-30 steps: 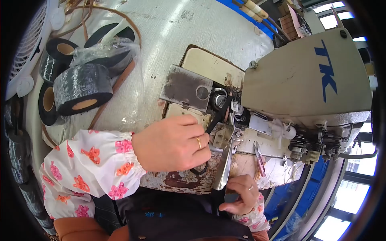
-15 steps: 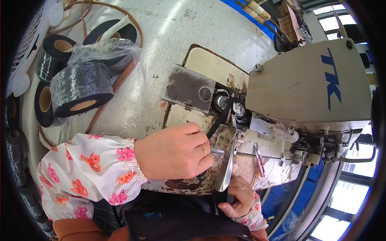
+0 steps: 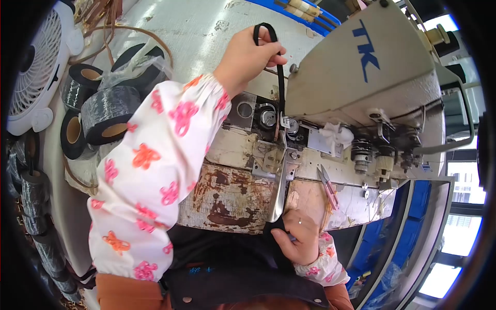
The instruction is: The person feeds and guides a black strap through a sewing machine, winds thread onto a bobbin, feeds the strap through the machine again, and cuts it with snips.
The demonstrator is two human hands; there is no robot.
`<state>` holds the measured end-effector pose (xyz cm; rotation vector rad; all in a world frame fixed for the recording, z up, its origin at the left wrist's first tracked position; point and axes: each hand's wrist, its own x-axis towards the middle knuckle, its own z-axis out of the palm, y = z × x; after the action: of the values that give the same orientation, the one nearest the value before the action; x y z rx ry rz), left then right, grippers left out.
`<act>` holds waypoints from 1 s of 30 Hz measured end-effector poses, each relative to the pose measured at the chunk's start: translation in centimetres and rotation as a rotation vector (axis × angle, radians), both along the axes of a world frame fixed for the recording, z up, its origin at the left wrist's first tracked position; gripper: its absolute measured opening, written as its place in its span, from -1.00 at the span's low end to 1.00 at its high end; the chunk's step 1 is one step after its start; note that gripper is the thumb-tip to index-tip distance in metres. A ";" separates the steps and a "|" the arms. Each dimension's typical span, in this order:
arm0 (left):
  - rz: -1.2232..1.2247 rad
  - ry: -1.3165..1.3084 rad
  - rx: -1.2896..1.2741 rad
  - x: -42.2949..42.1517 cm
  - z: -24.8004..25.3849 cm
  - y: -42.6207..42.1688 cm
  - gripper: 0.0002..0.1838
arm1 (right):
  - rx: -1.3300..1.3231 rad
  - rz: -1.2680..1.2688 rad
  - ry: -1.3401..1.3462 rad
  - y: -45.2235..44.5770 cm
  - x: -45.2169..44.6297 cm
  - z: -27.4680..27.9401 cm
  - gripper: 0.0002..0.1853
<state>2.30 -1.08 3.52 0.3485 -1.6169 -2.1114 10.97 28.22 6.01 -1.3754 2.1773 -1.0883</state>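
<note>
My left hand (image 3: 247, 58) is stretched out behind the needle area, closed on a black strip (image 3: 281, 85) that loops over its fingers and runs down to the sewing machine (image 3: 361, 67). A long metal guide (image 3: 279, 191) points from the needle area to the table's front edge. At its near end my right hand (image 3: 298, 238) is closed, with the thumb and fingers on black material (image 3: 274, 225). Small scissors (image 3: 327, 187) with pink handles lie to the right of the guide. An opened part of the machine bed shows a round metal bobbin area (image 3: 267, 118).
Several black rolls (image 3: 111, 111) with cardboard cores, partly in clear plastic, lie on the left of the table (image 3: 199, 31). A white fan (image 3: 44, 62) stands at the far left. Blue bins (image 3: 416, 201) are at the right, below the table.
My left hand has moved up and away past the needle area, drawing the black strip up with it. The view has shifted slightly. My right hand remains by the guide's near end.
</note>
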 end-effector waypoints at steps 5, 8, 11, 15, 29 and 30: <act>-0.316 -0.086 -0.160 -1.8 -1.1 0.8 -0.80 | -0.061 -0.068 0.029 0.3 0.3 -0.7 -0.84; -0.331 -0.023 -0.622 -1.3 -1.4 1.2 -0.77 | -0.114 -0.065 0.042 0.3 0.4 -1.1 -0.84; -0.241 0.010 -0.814 -2.6 -4.7 1.1 -0.81 | -0.135 -0.043 0.069 0.2 0.4 -1.2 -0.83; 0.018 0.051 -1.062 -3.0 -5.8 1.5 -0.84 | -0.156 -0.032 0.034 0.4 1.1 -0.9 -0.81; -0.096 0.234 -1.269 -2.4 -5.9 0.9 -0.84 | -0.148 -0.010 -0.047 1.9 2.8 -0.9 -0.74; -0.064 0.281 -1.293 -2.5 -5.9 0.9 -0.83 | -0.146 -0.011 -0.047 1.8 2.8 -0.9 -0.74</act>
<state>-0.17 -0.21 -2.41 -0.4077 -2.3704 -0.7277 13.73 30.04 5.12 -1.3848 2.1102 -1.2932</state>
